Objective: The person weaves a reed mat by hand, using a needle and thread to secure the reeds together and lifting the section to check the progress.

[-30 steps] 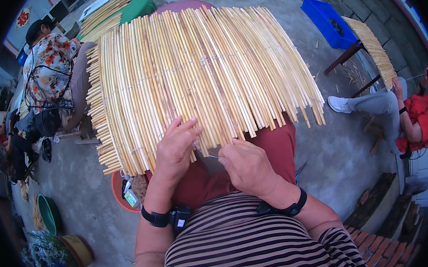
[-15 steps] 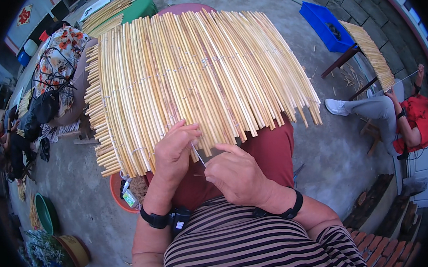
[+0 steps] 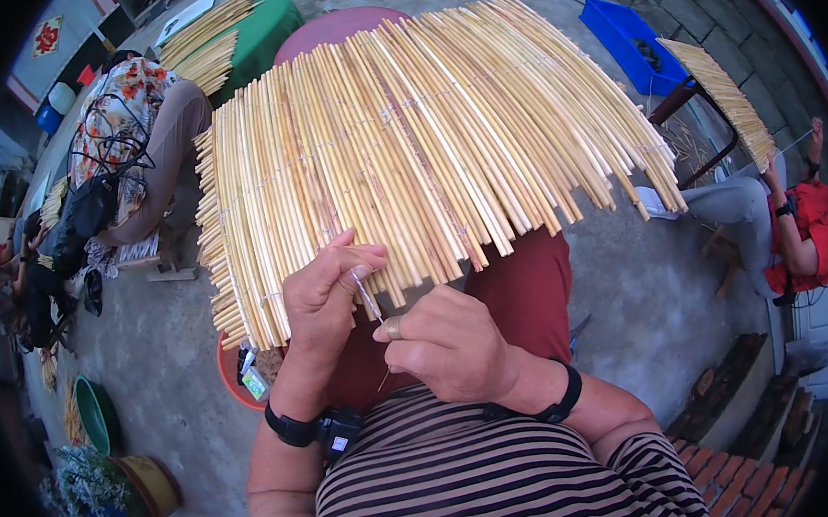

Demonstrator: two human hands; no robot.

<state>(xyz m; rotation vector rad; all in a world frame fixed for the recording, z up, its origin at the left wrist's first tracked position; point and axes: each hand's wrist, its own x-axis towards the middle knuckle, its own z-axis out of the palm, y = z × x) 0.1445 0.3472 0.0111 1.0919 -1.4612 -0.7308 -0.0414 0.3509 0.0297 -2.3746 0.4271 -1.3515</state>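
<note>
A wide mat of straw-coloured reed stalks, bound by rows of pale string, lies across my lap and slopes away from me. At its near edge my left hand is closed in a pinch beside the stalk ends. A short length of white string runs from it to my right hand, whose fingers are curled shut on the string's other end. Below the right fingers a thin brown sliver sticks out; I cannot tell what it is.
An orange basin stands by my left leg. Beyond the mat are a green-covered table with reeds and a pink round surface. At right, a person in red works at another reed mat. A blue crate stands behind.
The mat has shifted and turned, its far right corner swinging out to the right. My left hand moved slightly left, and my right hand turned, showing its ring. The string stays between them.
</note>
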